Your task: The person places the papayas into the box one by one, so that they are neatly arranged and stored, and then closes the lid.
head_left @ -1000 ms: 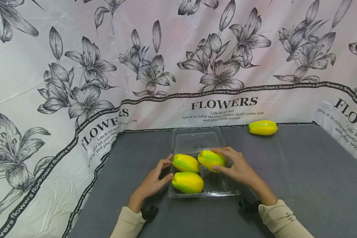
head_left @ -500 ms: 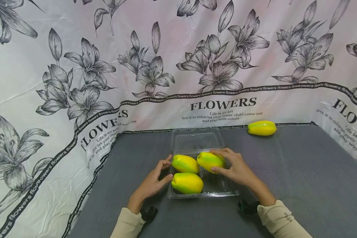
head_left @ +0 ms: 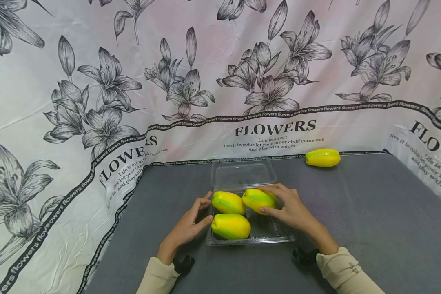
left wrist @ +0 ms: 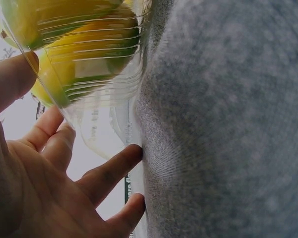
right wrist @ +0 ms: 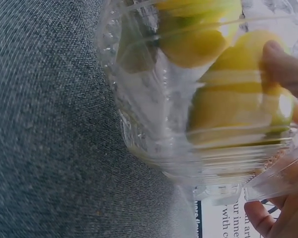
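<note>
A clear plastic clamshell box (head_left: 255,241) lies with its lid folded back. My right hand (head_left: 293,207) holds a yellow-green, papaya-like fruit (head_left: 255,199) at the box's back right, thumb on the near side and fingers over the far side. Two similar fruits lie along the left: a back one (head_left: 227,202) and a front one (head_left: 230,227). At the box's left edge my left hand (head_left: 186,223) has spread fingers, with thumb and forefinger at the rim. In the left wrist view, two of its fingertips (left wrist: 135,151) reach the grey cloth. The box wall partly blurs the fruits in both wrist views.
Another yellow-green fruit (head_left: 323,158) lies at the back right, near the wall. The open lid (head_left: 244,174) extends behind the box. Grey cloth (head_left: 371,220) covers the table, and a flower-printed curtain (head_left: 191,143) surrounds its back and sides.
The fruit in my right hand has shifted very slightly down and left along with that hand. My left hand stays at the box's edge. The head view has drifted a little.
</note>
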